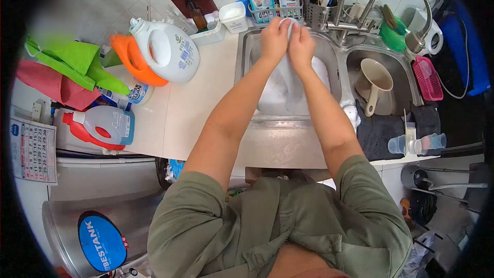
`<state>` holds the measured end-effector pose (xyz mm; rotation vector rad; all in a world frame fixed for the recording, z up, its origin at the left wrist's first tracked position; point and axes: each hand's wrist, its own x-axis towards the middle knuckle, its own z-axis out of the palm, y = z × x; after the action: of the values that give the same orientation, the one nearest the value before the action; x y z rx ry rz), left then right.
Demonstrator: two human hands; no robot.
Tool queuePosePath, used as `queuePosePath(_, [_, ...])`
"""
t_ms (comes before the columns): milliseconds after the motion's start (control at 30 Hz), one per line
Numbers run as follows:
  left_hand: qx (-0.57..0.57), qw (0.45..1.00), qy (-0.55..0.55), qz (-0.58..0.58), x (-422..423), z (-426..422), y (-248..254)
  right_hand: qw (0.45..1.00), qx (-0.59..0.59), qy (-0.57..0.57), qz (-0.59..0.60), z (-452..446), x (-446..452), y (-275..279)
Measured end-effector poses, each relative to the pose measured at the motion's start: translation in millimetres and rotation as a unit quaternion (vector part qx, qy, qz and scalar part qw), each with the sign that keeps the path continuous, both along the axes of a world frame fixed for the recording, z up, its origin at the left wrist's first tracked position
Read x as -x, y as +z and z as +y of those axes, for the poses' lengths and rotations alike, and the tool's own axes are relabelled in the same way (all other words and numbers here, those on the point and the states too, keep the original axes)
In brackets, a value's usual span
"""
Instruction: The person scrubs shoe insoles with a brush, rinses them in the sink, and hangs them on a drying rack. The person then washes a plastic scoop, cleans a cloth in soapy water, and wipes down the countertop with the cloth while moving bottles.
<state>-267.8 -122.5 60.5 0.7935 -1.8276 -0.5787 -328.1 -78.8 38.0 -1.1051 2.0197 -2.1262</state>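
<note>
Over the left sink basin [249, 54], my left hand [275, 41] and my right hand [301, 46] are close together near the faucet, fingers wrapped round a wet white cloth [289, 72]. The cloth hangs down between my wrists into the basin. White suds [272, 95] fill much of that basin below my forearms. The curved metal faucet [337, 0] stands just behind and to the right of my hands. Parts of the cloth inside my fingers are hidden.
A beige dipper [374, 80] lies in the right basin. Detergent bottles [180, 54] stand on the left counter [177, 105]. Behind the sink are a wire basket [278, 13] and a white tub [233, 18]. Small cups [397, 144] lie on a dark cloth [378, 134] at right.
</note>
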Motion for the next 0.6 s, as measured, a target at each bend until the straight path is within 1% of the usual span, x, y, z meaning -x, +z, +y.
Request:
queuePosePath(33, [-0.003,1.000,0.000,-0.002,1,-6,-17,1.000,0.001,-0.017,-0.020,-1,5,3])
queuePosePath(67, [-0.091,0.991,-0.060,0.076,3,-13,-38,0.999,0.003,-0.034,-0.040,0,11,6])
queuePosePath(100, [-0.177,0.965,-0.117,0.154,0,-8,-40,0.996,-0.021,-0.032,-0.076,5,16,18])
queuePosePath(133, [-0.178,0.965,-0.116,0.153,-4,-2,-43,0.996,-0.022,-0.031,-0.077,2,19,13])
queuePosePath(167, [-0.293,0.929,-0.138,0.178,-10,9,-48,0.995,0.004,0.055,-0.082,-4,22,9])
queuePosePath(200, [-0.403,0.879,-0.159,0.200,-15,17,-48,0.986,0.031,0.140,-0.087,-5,22,10])
queuePosePath(233, [-0.404,0.879,-0.159,0.200,-15,13,-48,0.978,0.013,0.176,-0.110,0,22,8])
queuePosePath(267, [-0.397,0.855,-0.177,0.285,-15,4,-45,0.978,0.012,0.176,-0.109,7,20,5])
queuePosePath(300, [-0.386,0.823,-0.193,0.368,-16,-3,-41,0.947,-0.067,0.255,-0.182,14,20,2])
queuePosePath(333, [-0.386,0.823,-0.192,0.371,-19,-8,-38,0.898,-0.146,0.330,-0.251,21,18,-2])
queuePosePath(367, [-0.387,0.810,-0.200,0.393,-22,-14,-34,0.896,-0.207,0.339,-0.199,28,17,-5])
queuePosePath(400, [-0.386,0.798,-0.208,0.413,-25,-19,-26,0.896,-0.207,0.341,-0.197,31,16,-10])
queuePosePath(467, [-0.392,0.801,-0.193,0.409,-27,-23,-16,0.817,-0.195,0.477,-0.258,33,13,-26])
queuePosePath(500, [-0.386,0.818,-0.191,0.382,-27,-24,-14,0.813,-0.195,0.467,-0.289,34,8,-25])
queuePosePath(533, [-0.376,0.836,-0.189,0.353,-26,-27,-11,0.814,-0.191,0.471,-0.283,31,8,-30])
queuePosePath(600, [-0.361,0.834,-0.196,0.369,-25,-31,-7,0.833,-0.206,0.443,-0.259,23,7,-31])
